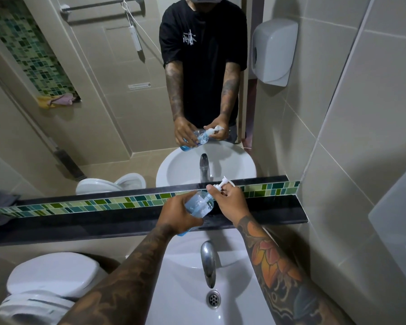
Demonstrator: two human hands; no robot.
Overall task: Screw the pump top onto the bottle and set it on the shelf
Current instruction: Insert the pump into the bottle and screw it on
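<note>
While the left hand wraps the clear, rounded plastic bottle of blue liquid, tilted above the sink, the right hand pinches the white pump top at its neck. The step in hand is threading. Next: twist until seated, then set it upright on the glossy dark shelf just beyond both hands.

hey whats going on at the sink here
A person stands at a bathroom sink facing a mirror. The left hand holds a clear bottle of blue liquid, tilted, above the basin and in front of the dark shelf. The right hand grips the white pump top at the bottle's neck, apparently screwing it on. How far it is threaded cannot be told. The bottle is not yet on the shelf.
</note>
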